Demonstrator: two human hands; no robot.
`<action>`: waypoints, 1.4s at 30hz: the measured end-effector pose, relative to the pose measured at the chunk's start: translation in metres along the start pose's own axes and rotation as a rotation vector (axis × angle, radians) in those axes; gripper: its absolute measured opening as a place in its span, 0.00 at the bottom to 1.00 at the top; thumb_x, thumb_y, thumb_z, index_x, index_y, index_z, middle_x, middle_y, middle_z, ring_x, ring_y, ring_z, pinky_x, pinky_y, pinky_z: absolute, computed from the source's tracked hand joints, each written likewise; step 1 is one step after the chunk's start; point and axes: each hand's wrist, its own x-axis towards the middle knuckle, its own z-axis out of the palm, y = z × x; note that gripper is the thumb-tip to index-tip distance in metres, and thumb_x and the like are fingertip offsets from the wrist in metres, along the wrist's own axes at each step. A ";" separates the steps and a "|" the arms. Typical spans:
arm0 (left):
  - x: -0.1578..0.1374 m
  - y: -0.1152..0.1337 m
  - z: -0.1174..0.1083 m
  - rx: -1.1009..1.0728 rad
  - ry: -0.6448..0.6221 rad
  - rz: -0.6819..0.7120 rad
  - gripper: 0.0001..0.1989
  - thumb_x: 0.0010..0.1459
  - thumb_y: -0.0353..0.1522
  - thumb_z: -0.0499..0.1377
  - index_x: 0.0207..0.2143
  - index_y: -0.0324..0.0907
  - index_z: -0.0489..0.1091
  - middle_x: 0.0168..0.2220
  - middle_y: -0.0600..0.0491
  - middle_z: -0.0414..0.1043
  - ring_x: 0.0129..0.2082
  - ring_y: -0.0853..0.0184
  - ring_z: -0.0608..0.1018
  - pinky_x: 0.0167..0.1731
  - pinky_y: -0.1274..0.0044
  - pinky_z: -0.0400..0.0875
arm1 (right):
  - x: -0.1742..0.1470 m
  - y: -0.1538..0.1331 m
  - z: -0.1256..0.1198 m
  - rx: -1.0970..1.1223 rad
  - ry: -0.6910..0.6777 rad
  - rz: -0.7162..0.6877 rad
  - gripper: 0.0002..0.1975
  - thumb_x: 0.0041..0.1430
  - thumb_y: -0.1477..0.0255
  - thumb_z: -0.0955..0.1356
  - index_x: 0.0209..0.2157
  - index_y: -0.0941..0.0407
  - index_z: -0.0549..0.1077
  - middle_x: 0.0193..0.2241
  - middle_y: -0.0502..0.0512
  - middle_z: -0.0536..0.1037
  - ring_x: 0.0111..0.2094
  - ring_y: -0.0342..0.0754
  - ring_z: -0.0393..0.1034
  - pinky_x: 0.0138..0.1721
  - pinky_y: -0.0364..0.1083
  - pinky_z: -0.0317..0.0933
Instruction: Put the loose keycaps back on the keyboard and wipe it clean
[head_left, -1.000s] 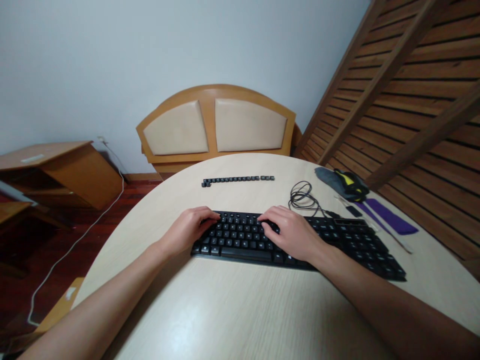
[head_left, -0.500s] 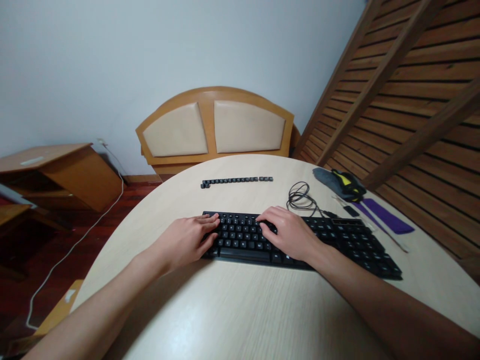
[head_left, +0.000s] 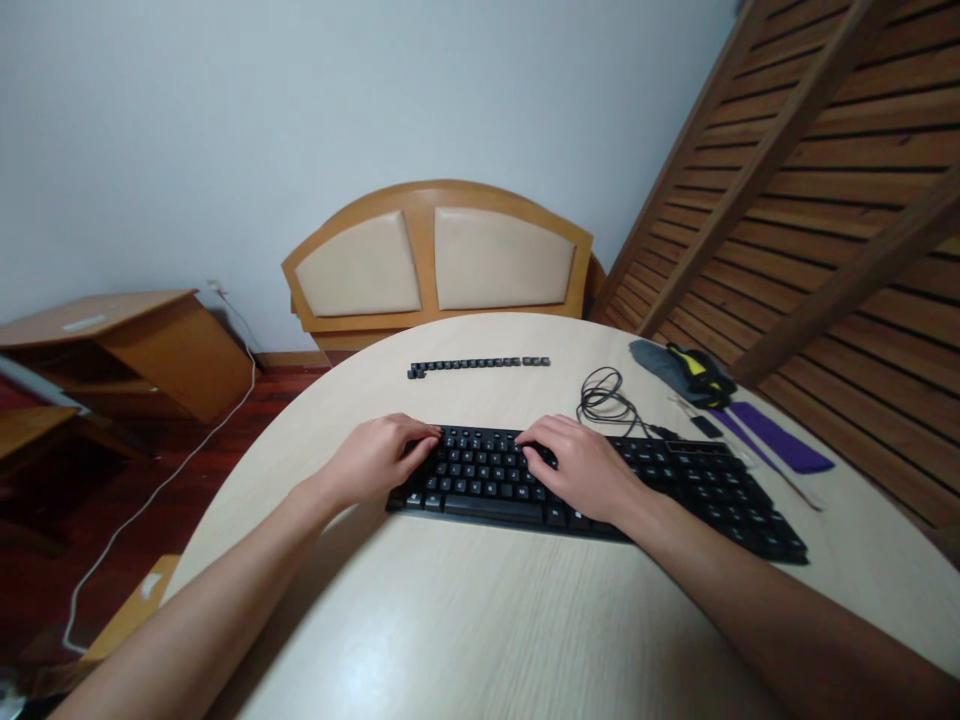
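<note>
A black computer keyboard [head_left: 491, 508] lies across the table in front of me. Over its upper left corner my left hand [head_left: 382, 455] is closed, thumb and fingertips drawn together at the keys. Whatever lies between them is hidden. My right hand [head_left: 576, 462] rests over the middle of the keyboard with bent fingers, thumb tip close to the index fingertip at the upper keys. I cannot make out what is in that pinch. Beyond the keyboard, several loose black keycaps [head_left: 480, 363] form a long row, with a couple more just below its left end.
The keyboard's black cable [head_left: 600, 400] lies coiled behind it. At the right of the round table [head_left: 450, 620] are a grey and yellow-black item [head_left: 701, 375], a purple strip [head_left: 784, 437] and a small black piece [head_left: 705, 426]. A padded headboard [head_left: 442, 260] stands behind.
My left hand has gone from lying flatter on the keyboard's left end to a raised, pinched pose, uncovering the lower left keys. My right hand stays almost still; the view shifts slightly.
</note>
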 end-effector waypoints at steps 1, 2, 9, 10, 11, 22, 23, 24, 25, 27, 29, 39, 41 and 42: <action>0.005 -0.007 0.002 0.008 0.046 -0.019 0.17 0.68 0.39 0.50 0.46 0.45 0.77 0.47 0.50 0.80 0.47 0.57 0.80 0.49 0.65 0.74 | 0.000 0.000 0.000 0.001 0.000 -0.002 0.08 0.64 0.75 0.65 0.40 0.55 0.76 0.38 0.55 0.80 0.41 0.52 0.73 0.46 0.52 0.66; 0.012 -0.015 0.004 0.025 0.107 -0.045 0.16 0.68 0.38 0.51 0.46 0.45 0.76 0.49 0.50 0.79 0.49 0.57 0.79 0.51 0.65 0.73 | 0.000 0.000 0.000 0.001 0.000 -0.003 0.08 0.64 0.75 0.65 0.40 0.55 0.76 0.38 0.55 0.80 0.41 0.52 0.73 0.46 0.52 0.66; 0.063 -0.073 0.023 0.203 0.255 -0.152 0.16 0.64 0.31 0.53 0.53 0.42 0.72 0.54 0.45 0.73 0.56 0.53 0.71 0.55 0.64 0.68 | 0.000 -0.001 -0.001 0.006 0.000 -0.005 0.08 0.64 0.76 0.65 0.40 0.55 0.76 0.38 0.55 0.80 0.41 0.52 0.73 0.46 0.52 0.66; 0.069 -0.078 0.026 0.211 0.253 -0.164 0.17 0.63 0.30 0.54 0.53 0.42 0.72 0.54 0.44 0.73 0.56 0.53 0.70 0.55 0.64 0.68 | 0.000 -0.001 -0.001 0.007 0.002 -0.005 0.08 0.64 0.76 0.65 0.40 0.55 0.76 0.38 0.55 0.80 0.41 0.52 0.73 0.46 0.52 0.66; 0.073 -0.083 0.028 0.216 0.250 -0.172 0.17 0.62 0.30 0.54 0.53 0.42 0.71 0.54 0.44 0.73 0.56 0.53 0.70 0.55 0.64 0.68 | 0.000 -0.001 -0.001 0.007 0.006 -0.006 0.08 0.63 0.76 0.65 0.40 0.55 0.76 0.38 0.55 0.80 0.41 0.51 0.73 0.46 0.52 0.67; 0.084 -0.089 0.036 0.114 0.246 -0.175 0.15 0.60 0.26 0.55 0.47 0.42 0.74 0.48 0.43 0.76 0.54 0.51 0.71 0.56 0.62 0.67 | 0.000 -0.002 -0.002 0.003 -0.005 0.006 0.08 0.64 0.76 0.65 0.40 0.56 0.76 0.38 0.56 0.80 0.42 0.51 0.73 0.46 0.52 0.66; 0.083 -0.087 0.035 0.092 0.252 -0.174 0.14 0.59 0.27 0.55 0.46 0.42 0.75 0.47 0.43 0.76 0.54 0.51 0.71 0.56 0.62 0.67 | -0.001 -0.001 -0.001 0.003 -0.003 0.005 0.08 0.63 0.76 0.65 0.40 0.56 0.76 0.38 0.56 0.80 0.42 0.51 0.73 0.46 0.52 0.66; 0.081 -0.086 0.035 0.067 0.259 -0.174 0.12 0.59 0.27 0.56 0.44 0.43 0.75 0.46 0.44 0.77 0.54 0.51 0.72 0.56 0.62 0.67 | -0.001 -0.001 0.000 0.003 0.000 0.003 0.08 0.63 0.76 0.65 0.40 0.56 0.76 0.38 0.56 0.80 0.41 0.51 0.73 0.46 0.52 0.66; 0.078 -0.084 0.035 0.040 0.265 -0.176 0.11 0.59 0.28 0.57 0.42 0.43 0.76 0.46 0.44 0.77 0.54 0.51 0.72 0.56 0.62 0.67 | -0.001 0.000 0.000 0.003 0.003 0.002 0.08 0.63 0.76 0.65 0.40 0.56 0.76 0.38 0.56 0.80 0.41 0.51 0.73 0.46 0.52 0.66; 0.070 -0.077 0.034 -0.023 0.284 -0.186 0.09 0.59 0.29 0.58 0.41 0.44 0.76 0.45 0.46 0.78 0.52 0.53 0.74 0.55 0.63 0.68 | -0.001 0.000 0.001 0.005 0.009 -0.003 0.09 0.63 0.76 0.65 0.41 0.55 0.76 0.38 0.56 0.80 0.41 0.51 0.73 0.46 0.52 0.67; 0.059 -0.067 0.033 -0.101 0.306 -0.199 0.10 0.61 0.32 0.57 0.43 0.43 0.74 0.45 0.47 0.78 0.48 0.55 0.76 0.51 0.64 0.71 | -0.001 0.000 0.001 0.008 0.014 -0.003 0.09 0.63 0.75 0.65 0.40 0.55 0.76 0.38 0.55 0.80 0.42 0.52 0.73 0.46 0.52 0.67; 0.000 -0.016 0.020 -0.504 0.222 -0.133 0.12 0.64 0.38 0.56 0.45 0.43 0.73 0.44 0.49 0.77 0.41 0.61 0.79 0.38 0.71 0.76 | 0.000 0.001 0.000 0.019 0.010 0.002 0.09 0.64 0.75 0.64 0.40 0.54 0.76 0.38 0.56 0.80 0.42 0.52 0.73 0.47 0.53 0.67; -0.002 -0.017 0.015 -0.489 0.173 -0.119 0.11 0.65 0.38 0.56 0.45 0.43 0.73 0.42 0.49 0.77 0.39 0.62 0.78 0.35 0.72 0.75 | -0.001 0.001 0.000 0.018 0.000 0.005 0.09 0.64 0.75 0.64 0.40 0.55 0.76 0.38 0.56 0.80 0.42 0.52 0.73 0.47 0.53 0.67; -0.003 -0.018 0.013 -0.477 0.152 -0.111 0.11 0.65 0.37 0.55 0.44 0.43 0.73 0.41 0.49 0.77 0.39 0.62 0.78 0.35 0.72 0.75 | 0.000 0.001 0.000 0.016 -0.003 0.007 0.09 0.64 0.75 0.64 0.40 0.55 0.76 0.38 0.55 0.80 0.42 0.52 0.73 0.46 0.53 0.67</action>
